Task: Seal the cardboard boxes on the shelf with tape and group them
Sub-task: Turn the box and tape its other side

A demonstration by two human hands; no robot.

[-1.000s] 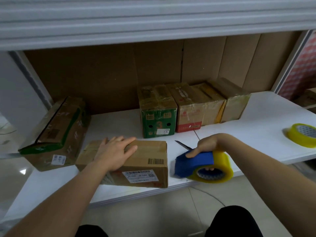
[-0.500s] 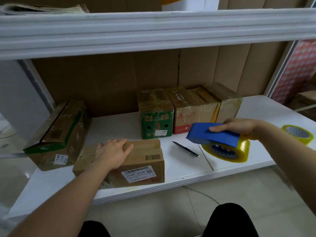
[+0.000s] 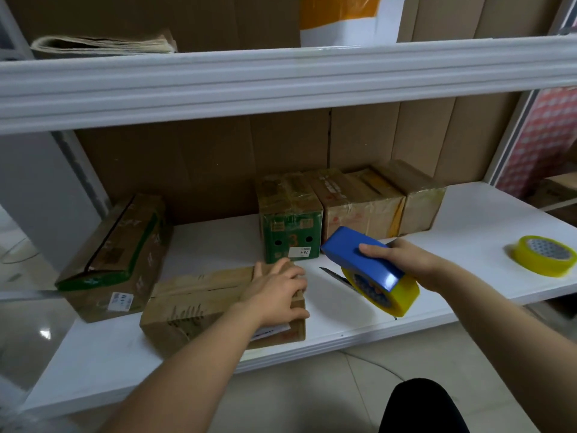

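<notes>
A brown cardboard box [image 3: 199,304] lies near the front edge of the white shelf [image 3: 474,245]. My left hand [image 3: 274,292] grips the box's right end, fingers over the top, thumb on the front face. My right hand [image 3: 402,264] holds a blue tape dispenser [image 3: 362,260] with a yellow roll, raised above the shelf just right of that box. At the back stand a green box [image 3: 290,223], a red-printed box [image 3: 352,204] and a plain taped box [image 3: 418,201], side by side. A long green-striped box [image 3: 115,254] lies at the left.
A spare yellow tape roll [image 3: 543,254] lies on the shelf at the far right. A dark pen [image 3: 332,273] lies under the dispenser. The upper shelf's white edge [image 3: 281,82] hangs overhead, with folded cardboard [image 3: 103,45] on it. My knee [image 3: 421,404] is below.
My right hand lifted the dispenser from the shelf's front edge and brought it left toward the brown box. My left hand slid from the box's top to its right end.
</notes>
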